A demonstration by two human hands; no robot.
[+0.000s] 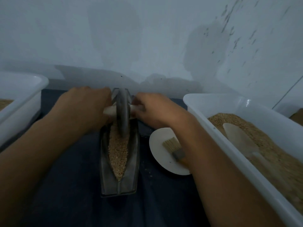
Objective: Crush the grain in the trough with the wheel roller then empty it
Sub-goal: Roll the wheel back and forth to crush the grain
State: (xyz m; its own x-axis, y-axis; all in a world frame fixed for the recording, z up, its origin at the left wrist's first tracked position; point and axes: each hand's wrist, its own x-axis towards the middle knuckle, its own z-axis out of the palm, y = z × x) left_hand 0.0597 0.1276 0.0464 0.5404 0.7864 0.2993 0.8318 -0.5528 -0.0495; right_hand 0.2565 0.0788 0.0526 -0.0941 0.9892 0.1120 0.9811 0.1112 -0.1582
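Note:
A dark metal boat-shaped trough (105, 174) lies lengthwise on the dark cloth in the middle of the view. Tan grain (118, 151) fills its groove. The grey wheel roller (123, 112) stands upright in the far half of the trough, its rim down in the grain. A pale wooden axle runs through the wheel. My left hand (85, 104) grips the axle's left end. My right hand (152, 108) grips the right end. My fingers hide most of the axle.
A white plate (158, 145) with a small brush (174, 147) sits just right of the trough, under my right forearm. A white tub (213, 118) of grain with a pale scoop (237, 136) stands at right. Another white tub (19, 95) stands at left. A wall is close behind.

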